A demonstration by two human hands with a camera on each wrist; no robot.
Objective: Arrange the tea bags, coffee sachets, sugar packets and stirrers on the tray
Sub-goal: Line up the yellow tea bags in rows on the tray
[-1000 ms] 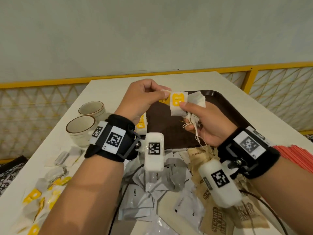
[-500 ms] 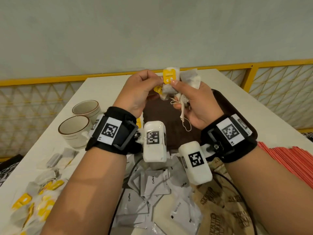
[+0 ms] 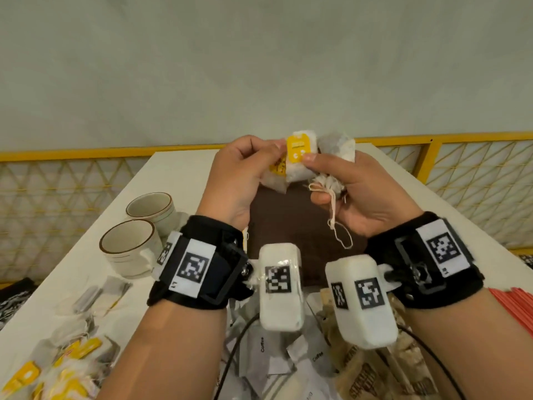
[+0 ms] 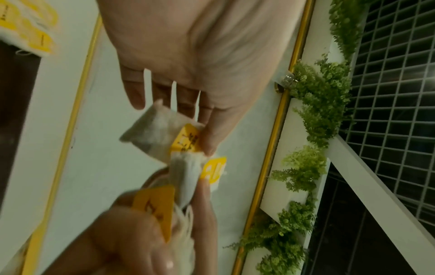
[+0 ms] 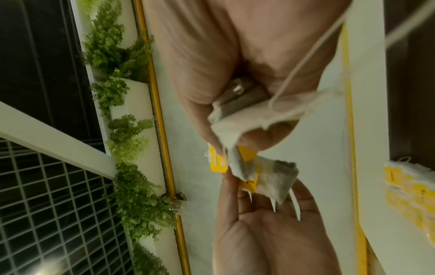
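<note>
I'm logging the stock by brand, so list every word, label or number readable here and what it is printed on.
"Coffee": on the white coffee sachets heaped on the table near the wrists.
Brown sugar packets: dark lettering, too blurred to read.
Yellow tag of the tea bags held between the left hand and the right hand: print too small to read.
Wrist bands: square black-and-white code markers only, no words.

Head view looks down; wrist views (close) share tea bags [image 4: 150, 134].

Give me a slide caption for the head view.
Both hands, left and right, hold tangled tea bags above the brown tray.
</note>
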